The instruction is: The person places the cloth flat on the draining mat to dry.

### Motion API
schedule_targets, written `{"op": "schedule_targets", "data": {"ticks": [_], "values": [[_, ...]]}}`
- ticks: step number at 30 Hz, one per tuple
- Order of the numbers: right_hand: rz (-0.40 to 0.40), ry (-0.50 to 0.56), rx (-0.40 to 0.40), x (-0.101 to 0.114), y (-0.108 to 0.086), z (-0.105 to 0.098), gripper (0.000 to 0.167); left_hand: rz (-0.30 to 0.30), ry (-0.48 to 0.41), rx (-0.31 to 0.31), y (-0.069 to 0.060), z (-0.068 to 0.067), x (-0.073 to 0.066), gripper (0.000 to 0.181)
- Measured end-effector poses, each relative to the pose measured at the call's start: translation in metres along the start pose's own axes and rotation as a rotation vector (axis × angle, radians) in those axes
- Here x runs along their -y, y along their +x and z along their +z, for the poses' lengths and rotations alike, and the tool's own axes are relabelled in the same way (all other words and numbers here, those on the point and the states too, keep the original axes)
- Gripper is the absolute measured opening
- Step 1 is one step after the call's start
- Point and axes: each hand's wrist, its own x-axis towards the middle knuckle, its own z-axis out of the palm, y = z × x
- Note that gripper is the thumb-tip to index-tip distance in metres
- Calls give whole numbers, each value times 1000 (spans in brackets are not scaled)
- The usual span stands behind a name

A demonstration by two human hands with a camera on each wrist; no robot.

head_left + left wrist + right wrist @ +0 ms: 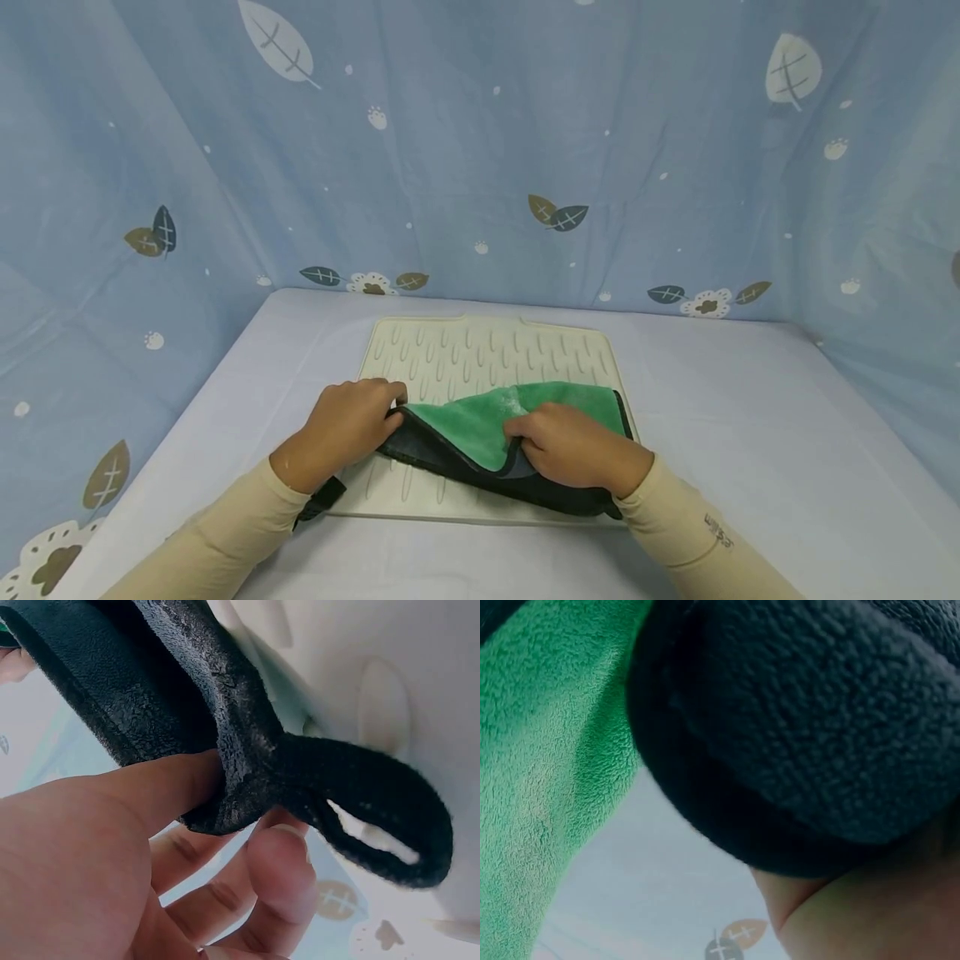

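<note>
Green plush backed with dark grey, a microfibre cleaning towel (465, 425) lies bunched over the six-o'clock half of a cream dish-drying mat (431, 354). At its nine o'clock the left hand (352, 421) pinches a corner beside a black hanging loop (390, 789); at three o'clock the right hand (566, 442) grips a folded edge. It should handle light, soft and floppy, with little slip or risk of breaking; the black binding (624, 417), probably firmer, seems the surest hold.
</note>
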Motion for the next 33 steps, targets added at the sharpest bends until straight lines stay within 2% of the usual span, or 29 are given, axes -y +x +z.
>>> {"op": "schedule_targets", "data": {"ticks": [5, 11, 17, 23, 26, 28, 33], "values": [[26, -12, 21, 0, 0, 0, 26, 16, -10, -17, 0, 0, 0, 10], [89, 43, 63, -1, 0, -1, 18, 13, -14, -21, 1, 1, -1, 9], [128, 64, 49, -3, -2, -2, 9, 19, -24, -11, 2, 1, -2, 10], [195, 6, -16, -4, -2, 0, 41, 61, -39, -17, 1, 3, -2, 11], [222, -35, -18, -4, -2, 2, 48, 73, -47, -14, 1, 3, -2, 14], [226, -51, -10, -5, -2, 2, 41, 78, -54, -16, 1, 3, -2, 15], [191, -56, 0, -7, -1, 3, 11, 79, -67, -17, 2, 5, -1, 15]]}}
